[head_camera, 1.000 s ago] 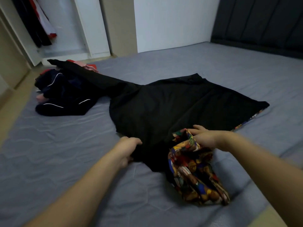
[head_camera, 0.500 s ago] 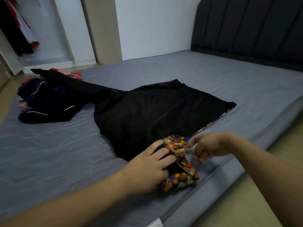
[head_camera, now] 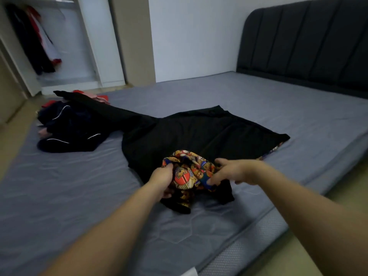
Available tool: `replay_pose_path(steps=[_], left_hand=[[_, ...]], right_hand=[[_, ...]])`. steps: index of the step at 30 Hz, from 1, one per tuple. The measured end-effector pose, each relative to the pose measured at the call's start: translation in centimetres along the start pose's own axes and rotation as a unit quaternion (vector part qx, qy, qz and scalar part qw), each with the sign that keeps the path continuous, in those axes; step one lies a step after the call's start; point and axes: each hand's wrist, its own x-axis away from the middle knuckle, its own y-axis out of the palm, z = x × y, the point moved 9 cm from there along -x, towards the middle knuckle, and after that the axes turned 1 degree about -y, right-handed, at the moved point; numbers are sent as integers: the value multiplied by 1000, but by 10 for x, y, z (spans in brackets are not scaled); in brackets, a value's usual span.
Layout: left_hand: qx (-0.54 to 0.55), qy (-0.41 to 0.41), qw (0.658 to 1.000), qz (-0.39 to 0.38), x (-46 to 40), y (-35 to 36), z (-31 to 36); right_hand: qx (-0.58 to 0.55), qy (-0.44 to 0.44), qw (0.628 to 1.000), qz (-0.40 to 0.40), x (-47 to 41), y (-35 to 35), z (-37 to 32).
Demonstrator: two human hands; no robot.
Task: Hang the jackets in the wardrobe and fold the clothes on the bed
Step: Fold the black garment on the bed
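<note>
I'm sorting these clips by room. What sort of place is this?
Most likely a bedroom: a grey mattress with a dark padded headboard, an open white wardrobe with clothes hanging inside, and garments spread on the bed.

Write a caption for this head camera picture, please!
Both hands, left hand and right hand, grip the colourful lining of a black garment on the bed.

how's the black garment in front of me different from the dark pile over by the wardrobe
The black garment is spread mostly flat, with colourful printed lining; the dark pile is bunched, navy with white piping. The left hand and right hand grip the garment's lining; the pile lies untouched. Both rest on the grey bed.
</note>
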Motion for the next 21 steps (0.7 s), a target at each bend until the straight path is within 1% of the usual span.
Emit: replay_pose_path(steps=[1,2,3,4,5,6,7,8,9,10,11,13,14,15,16,18,19,20,21], left_hand=[[-14,17,1000,-20,-5,-4,-4],[-12,29,998,-52,-8,-5,-8],[-2,38,996,-77,-12,-9,-10],[7,51,996,-68,-16,-18,-11],[10,76,997,-18,-23,-38,-8],[-4,94,993,73,-31,-63,-7],[-25,97,982,158,-37,-87,-7],[5,72,979,189,-44,-100,-14],[73,39,982,169,-53,-100,-21],[145,5,982,119,-59,-90,-28],[199,-16,977,72,-65,-80,-30],[253,-30,967,6,-74,-64,-27],[264,-28,964,-14,-75,-61,-23],[269,-29,963,-23,-78,-61,-20],[269,-27,962,-24,-79,-63,-16],[283,-12,959,-13,-84,-70,-6],[290,-3,957,0,-89,-74,-1],[299,6,954,10,-90,-78,5],[314,16,949,15,-93,-81,11]], right_hand=[[49,1,999,11,-10,14,-3],[101,-12,993,51,-19,19,-7],[140,-34,983,114,-23,14,-13],[159,-53,970,177,-21,5,-20],[177,-56,957,223,-16,-5,-23],[220,-49,941,253,-8,-15,-24],[297,-26,917,264,1,-26,-23],[384,6,885,261,9,-38,-18],[459,55,852,247,20,-51,-9],[514,117,818,228,32,-67,5],[546,184,789,211,46,-85,19],[569,305,744,173,74,-114,46],[569,338,734,150,80,-120,54],[559,338,745,134,78,-115,56],[545,299,775,120,67,-101,50],[484,135,862,70,29,-47,19],[429,67,900,36,13,-15,0],[365,20,931,6,1,15,-19],[315,-15,949,-20,-9,41,-37]])
